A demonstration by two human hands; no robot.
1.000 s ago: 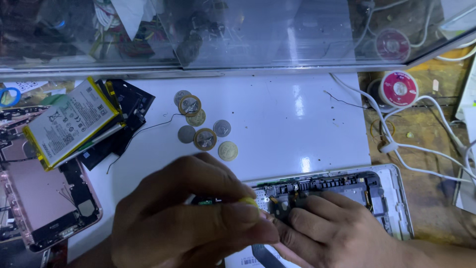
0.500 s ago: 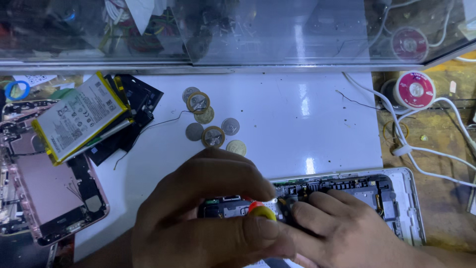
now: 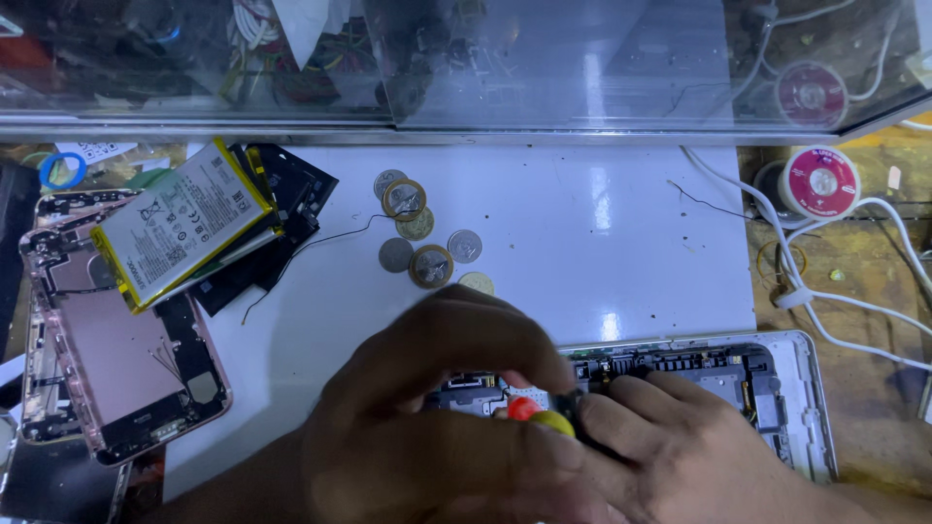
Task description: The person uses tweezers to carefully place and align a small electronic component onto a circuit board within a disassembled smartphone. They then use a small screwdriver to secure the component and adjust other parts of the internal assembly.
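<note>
Over the last second the left hand [image 3: 437, 427] shifted rightward and upward in the head view, closing against the right hand [image 3: 680, 446] over the opened white device [image 3: 777, 388]. The yellow tool tip [image 3: 551, 423] between the fingers moved from left of the device's circuit area to a position at the right hand's fingertips, and a red part [image 3: 522, 409] became visible just beside it. The left hand covered more of the device's left end than before. The camera view drifted: the coins [image 3: 427, 247], the battery [image 3: 180, 223] and the red spool [image 3: 820, 181] sat slightly lower and further right in the picture.
</note>
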